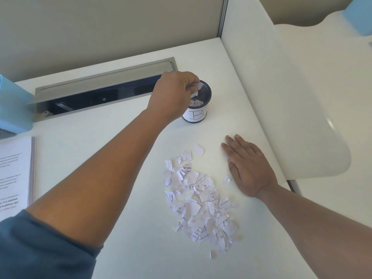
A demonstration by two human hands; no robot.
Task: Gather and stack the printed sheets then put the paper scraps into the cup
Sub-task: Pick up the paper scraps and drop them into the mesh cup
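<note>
Fingers of the left hand curl downward over the rim of the black mesh cup, pinching a torn paper scrap at its mouth; the bare forearm stretches diagonally across the white desk from a dark blue sleeve. The right hand lies flat, palm down, on the desk, fingers straight and close together, pointing away from the person, just right of the pile of paper scraps.

The cup is a round cylinder of fine wire mesh, wrapped in a white paper label marked with a handwritten "B"; a few scraps already sit inside it. It stands upright toward the far side of the desk, near a long grey cable tray with its lid raised.

The scraps are small, ragged, irregular pieces of white paper, many carrying fragments of black print, heaped loosely between the two arms. The stack of printed sheets lies squared at the left edge of the desk, below a light blue box.
</note>
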